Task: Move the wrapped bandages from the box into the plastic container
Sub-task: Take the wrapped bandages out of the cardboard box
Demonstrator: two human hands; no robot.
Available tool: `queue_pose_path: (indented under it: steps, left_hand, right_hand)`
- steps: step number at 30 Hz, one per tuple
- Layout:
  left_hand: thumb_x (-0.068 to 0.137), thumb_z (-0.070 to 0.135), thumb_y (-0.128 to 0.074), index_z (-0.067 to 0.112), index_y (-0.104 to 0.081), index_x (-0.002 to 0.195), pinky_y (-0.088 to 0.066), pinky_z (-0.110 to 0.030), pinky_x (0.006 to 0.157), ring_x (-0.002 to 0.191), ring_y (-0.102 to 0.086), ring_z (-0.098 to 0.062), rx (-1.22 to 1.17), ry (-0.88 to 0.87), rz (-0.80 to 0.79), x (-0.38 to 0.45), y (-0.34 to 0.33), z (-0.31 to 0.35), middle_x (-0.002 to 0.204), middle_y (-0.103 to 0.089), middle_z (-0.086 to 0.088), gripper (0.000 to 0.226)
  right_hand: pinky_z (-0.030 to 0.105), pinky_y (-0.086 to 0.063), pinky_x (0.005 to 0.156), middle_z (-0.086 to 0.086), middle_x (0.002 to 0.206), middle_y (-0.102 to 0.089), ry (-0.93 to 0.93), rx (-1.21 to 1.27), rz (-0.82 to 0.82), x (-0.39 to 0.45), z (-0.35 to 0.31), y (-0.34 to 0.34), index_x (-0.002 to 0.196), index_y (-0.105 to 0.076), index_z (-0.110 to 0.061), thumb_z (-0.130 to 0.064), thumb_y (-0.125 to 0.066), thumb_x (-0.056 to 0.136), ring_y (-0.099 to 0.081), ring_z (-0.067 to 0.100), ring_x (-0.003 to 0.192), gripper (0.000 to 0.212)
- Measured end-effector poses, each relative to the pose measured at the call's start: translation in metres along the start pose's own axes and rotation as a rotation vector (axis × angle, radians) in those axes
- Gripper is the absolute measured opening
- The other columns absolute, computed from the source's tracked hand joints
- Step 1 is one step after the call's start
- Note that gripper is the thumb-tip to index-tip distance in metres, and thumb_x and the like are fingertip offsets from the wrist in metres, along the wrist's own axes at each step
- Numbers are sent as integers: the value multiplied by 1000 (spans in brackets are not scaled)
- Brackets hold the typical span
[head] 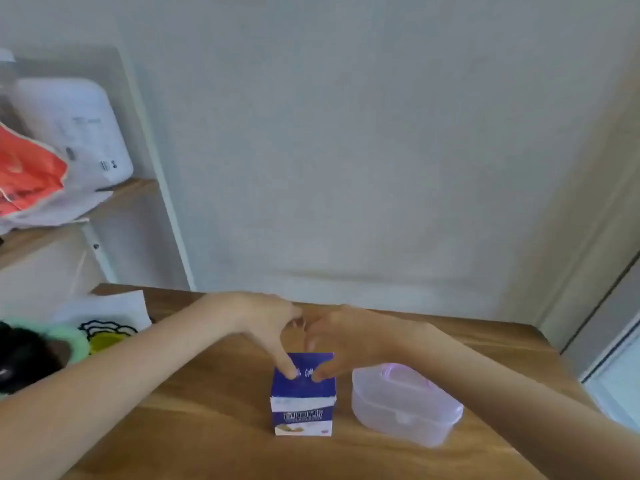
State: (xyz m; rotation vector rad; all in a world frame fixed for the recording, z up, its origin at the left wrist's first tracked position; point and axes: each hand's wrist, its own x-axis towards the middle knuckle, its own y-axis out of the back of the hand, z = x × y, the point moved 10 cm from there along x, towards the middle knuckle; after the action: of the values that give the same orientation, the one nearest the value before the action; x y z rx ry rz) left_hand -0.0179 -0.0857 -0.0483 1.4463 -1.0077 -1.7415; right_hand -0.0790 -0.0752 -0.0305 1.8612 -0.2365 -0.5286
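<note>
Pale grey wall fills most of the view, and below it a wooden table (207,427) is seen with a shelf unit (131,202) at its far left. On that shelf a white bag (86,133) and a red-orange bag (27,174) are stacked. At the table's left edge a white sheet with a black and yellow drawing (107,327) is laid, with a mint-green ring-shaped object (69,337) just beside it; what that object is cannot be told.

Near the middle of the table a blue and white box (303,396) is stood upright, its top flaps shut. Both hands are brought together over it. The left hand (266,323) is curled, its thumb tip pressed onto the top of the box. The right hand (343,337) is curled likewise, its thumb tip set on the same top face, close to the left thumb. The other fingers are bent toward the far edge of the box, and whether that edge is gripped cannot be told through the blur.

Just to the right of the box, not touching it, a translucent plastic container (405,407) is placed with its handled lid closed. No bandages can be seen outside the box.
</note>
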Motion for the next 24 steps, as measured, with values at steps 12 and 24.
queue_pose_path:
  steps: [12,24]
  left_hand:
    - [75,38,-74,21,-52,123,-51,-31,89,101,-61,-17,-128,-16,264,-27,-60,38,118,-63,4,55]
    - [75,39,-73,28,-19,144,-39,-24,92,119,-47,-9,-788,43,485,-48,-87,8,137,-48,3,88]
  right_hand:
    - [24,-44,78,2,113,-65,-56,-94,229,-32,-21,-47,118,-55,-12,-25,-72,76,-57,18,97,47]
    - [34,-36,63,13,101,-55,-474,110,858,-69,30,-6,113,-40,-4,-21,-50,92,-56,35,88,29]
